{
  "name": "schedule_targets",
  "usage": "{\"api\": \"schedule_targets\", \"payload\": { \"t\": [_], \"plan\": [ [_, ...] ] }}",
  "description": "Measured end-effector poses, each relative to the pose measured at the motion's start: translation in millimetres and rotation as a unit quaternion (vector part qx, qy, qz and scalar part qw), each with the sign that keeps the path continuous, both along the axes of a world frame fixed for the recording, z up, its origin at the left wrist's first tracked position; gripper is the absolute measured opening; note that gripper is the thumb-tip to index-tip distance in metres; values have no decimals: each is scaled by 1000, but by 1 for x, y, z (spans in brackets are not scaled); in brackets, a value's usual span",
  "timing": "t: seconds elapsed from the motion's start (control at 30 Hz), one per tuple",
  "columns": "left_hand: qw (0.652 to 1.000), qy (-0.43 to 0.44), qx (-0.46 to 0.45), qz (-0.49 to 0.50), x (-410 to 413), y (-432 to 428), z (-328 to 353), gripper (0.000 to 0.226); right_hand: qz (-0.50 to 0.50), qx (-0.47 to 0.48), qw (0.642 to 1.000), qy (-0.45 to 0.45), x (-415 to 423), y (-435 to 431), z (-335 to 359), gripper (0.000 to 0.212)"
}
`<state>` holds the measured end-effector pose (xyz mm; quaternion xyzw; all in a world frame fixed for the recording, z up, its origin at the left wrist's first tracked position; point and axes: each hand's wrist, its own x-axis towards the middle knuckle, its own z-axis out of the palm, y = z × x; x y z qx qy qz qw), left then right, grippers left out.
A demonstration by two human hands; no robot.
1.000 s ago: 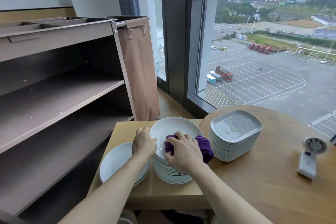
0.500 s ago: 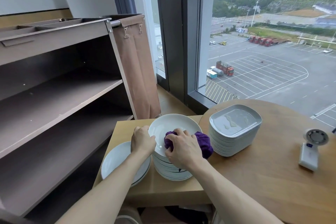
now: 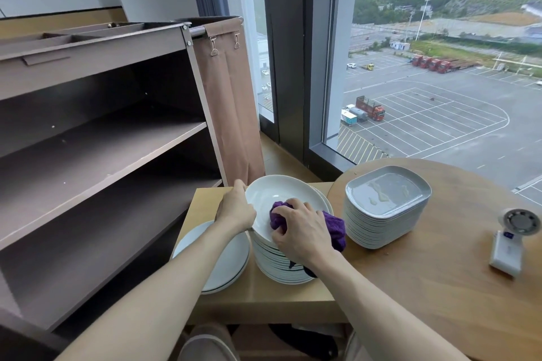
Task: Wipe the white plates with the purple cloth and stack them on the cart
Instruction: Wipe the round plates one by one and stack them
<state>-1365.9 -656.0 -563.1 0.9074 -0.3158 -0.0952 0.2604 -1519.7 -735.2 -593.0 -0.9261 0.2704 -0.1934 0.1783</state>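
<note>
Wiping is in hand: right hand (image 3: 302, 231), fingers curled round the purple cloth (image 3: 334, 228), presses it into the top white plate (image 3: 281, 193) of the stack (image 3: 278, 268), left hand (image 3: 236, 209) pinching its rim, so next likely comes a level lift to the cart (image 3: 102, 149).

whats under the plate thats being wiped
A tall stack of white plates sits under the top plate, on the small table. The right hand and purple cloth hide part of it.
</note>
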Motion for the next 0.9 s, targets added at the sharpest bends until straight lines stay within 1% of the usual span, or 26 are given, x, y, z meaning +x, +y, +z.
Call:
{"api": "schedule_targets", "payload": {
  "t": [0.1,0.23,0.33,0.47,0.63,0.73,0.8,0.9],
  "plan": [
    [998,30,-49,8,-3,7,2,24,-2,-3,1000,-12,-5,0,1,29],
    [992,22,-118,36,6,33,2,23,-16,-5,999,-40,-16,-1,0,33],
    [979,31,-186,74,19,60,-4,24,-32,6,997,-66,-22,-6,-2,37],
    [961,55,-239,132,32,96,-18,22,-49,17,997,-59,-26,-12,-8,39],
    [931,89,-261,239,46,128,-44,21,-73,27,996,-53,-24,-11,-18,39],
    [917,115,-250,287,52,141,-59,22,-73,30,996,-36,-21,-12,-20,39],
    [917,127,-232,298,54,147,-70,26,-71,25,997,-22,-20,-13,-20,40],
    [924,138,-210,289,54,153,-87,37,-72,17,997,-8,-19,-13,-22,40]
  ]
}}
